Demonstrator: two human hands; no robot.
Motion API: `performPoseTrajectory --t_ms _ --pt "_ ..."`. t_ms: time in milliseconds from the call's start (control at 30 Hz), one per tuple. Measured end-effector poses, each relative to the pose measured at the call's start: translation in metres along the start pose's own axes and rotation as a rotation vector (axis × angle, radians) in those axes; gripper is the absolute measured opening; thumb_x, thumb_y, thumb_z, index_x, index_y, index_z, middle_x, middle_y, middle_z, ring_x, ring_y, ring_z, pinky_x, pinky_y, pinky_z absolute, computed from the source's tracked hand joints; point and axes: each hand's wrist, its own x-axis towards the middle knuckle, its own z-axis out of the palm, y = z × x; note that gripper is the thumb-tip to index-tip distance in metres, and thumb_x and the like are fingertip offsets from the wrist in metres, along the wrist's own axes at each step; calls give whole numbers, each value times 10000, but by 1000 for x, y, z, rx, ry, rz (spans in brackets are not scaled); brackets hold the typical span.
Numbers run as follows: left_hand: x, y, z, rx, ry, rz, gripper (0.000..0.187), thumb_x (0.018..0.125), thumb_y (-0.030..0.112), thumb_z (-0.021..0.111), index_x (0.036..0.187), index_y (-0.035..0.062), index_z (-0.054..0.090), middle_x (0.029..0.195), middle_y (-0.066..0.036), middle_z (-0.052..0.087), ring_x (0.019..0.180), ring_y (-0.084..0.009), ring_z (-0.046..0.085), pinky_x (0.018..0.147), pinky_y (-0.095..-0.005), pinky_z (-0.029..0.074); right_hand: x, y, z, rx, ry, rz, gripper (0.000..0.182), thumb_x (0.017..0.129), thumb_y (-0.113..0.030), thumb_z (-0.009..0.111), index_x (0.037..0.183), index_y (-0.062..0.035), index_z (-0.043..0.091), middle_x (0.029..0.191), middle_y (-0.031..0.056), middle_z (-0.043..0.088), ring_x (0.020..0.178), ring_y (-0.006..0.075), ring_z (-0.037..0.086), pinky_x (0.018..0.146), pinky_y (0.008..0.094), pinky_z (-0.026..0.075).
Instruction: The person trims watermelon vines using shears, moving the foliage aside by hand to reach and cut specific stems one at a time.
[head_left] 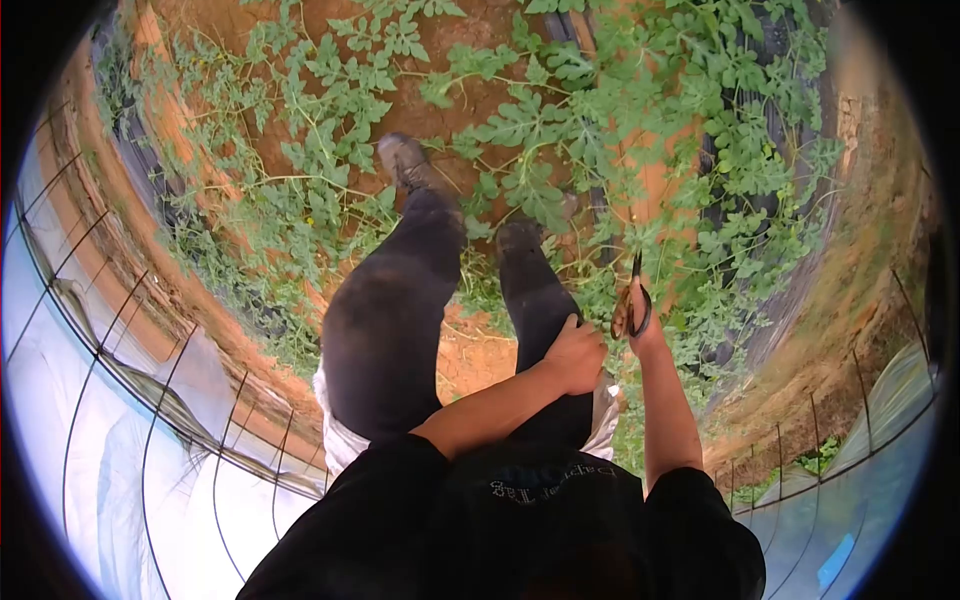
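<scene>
A pair of scissors point(644, 310) with dark handles is in my right hand point(634, 322), its narrow blades pointing up and away from me among green leaves. The fingers are wrapped round the handles. My left hand point(577, 355) rests at my right knee, closed, with its fingers curled; what it may hold is hidden. Leafy vines point(530, 125) with deeply lobed leaves, like watermelon vines, spread over the ground in front of both hands. The leaves nearest the scissors hang around and beyond the blade tips.
My legs in dark trousers and my boots point(403, 160) stand among the vines on brown soil point(475, 350). Dark plastic sheeting point(770, 60) runs under the plants at the right. Curved hoops and pale plastic film point(150, 470) line the left side; similar hoops stand at the lower right.
</scene>
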Motion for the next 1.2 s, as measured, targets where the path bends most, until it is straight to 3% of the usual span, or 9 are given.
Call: performPoseTrajectory --t_ms 200,267,400,467,600,733,833,1033,1200 --pt "-3 -11 -3 -113 80 8 302 728 315 642 903 72 685 867 -71 619 937 -235 545 888 -454 352 -1 43 -5 -61 116 80 705 879 -640 510 1136 16 527 603 9 394 518 158 421 479 319 355" --pt "-6 -17 -7 -114 84 18 314 726 316 649 915 69 688 875 -71 623 941 -237 549 902 -454 350 -3 44 -4 -105 168 57 728 879 -648 503 1158 24 507 581 3 388 498 140 387 470 298 301" --pt "-24 -46 -28 -186 93 66 274 732 317 654 882 91 686 878 -66 623 967 -239 549 930 -460 344 -18 31 21 -186 278 70 712 877 -651 503 1141 11 506 535 -7 365 437 148 370 427 311 309" --pt "-46 -65 -41 -328 97 101 268 746 302 656 892 78 671 926 -87 612 977 -263 546 943 -455 350 -25 27 39 -139 350 71 654 915 -577 498 1143 35 530 535 4 363 416 148 393 392 339 347" --pt "-89 -120 -47 -494 337 186 285 787 278 641 975 62 638 988 -110 588 987 -293 542 931 -436 382 -33 8 78 -262 365 29 614 921 -557 505 1106 28 518 537 6 381 429 147 407 398 332 351" --pt "-144 -201 -95 -548 196 -169 280 855 237 605 1073 62 581 1052 -139 571 1051 -324 546 872 -445 450 -39 -47 157 -371 427 -50 644 880 -592 552 1099 14 524 530 10 369 420 164 406 409 320 349" --pt "-179 -255 -110 -563 152 -333 249 863 224 601 1040 50 582 1061 -151 574 1071 -336 546 880 -451 455 -35 -98 228 -522 312 -163 570 889 -518 585 1102 8 532 533 5 371 415 160 400 410 325 350" --pt "-185 -275 -116 -757 354 -341 254 873 241 592 1030 41 584 1089 -169 585 1020 -353 576 872 -466 467 -33 -178 418 -877 58 -335 258 925 -333 583 944 -90 501 538 -10 385 417 113 381 395 283 321" --pt "-155 -275 -103 -876 297 -490 301 887 300 567 1046 46 588 1096 -203 586 1017 -355 588 861 -464 474 -4 -195 526 -1156 -79 -373 278 925 -355 590 947 -85 526 545 -12 410 436 105 409 418 277 332"
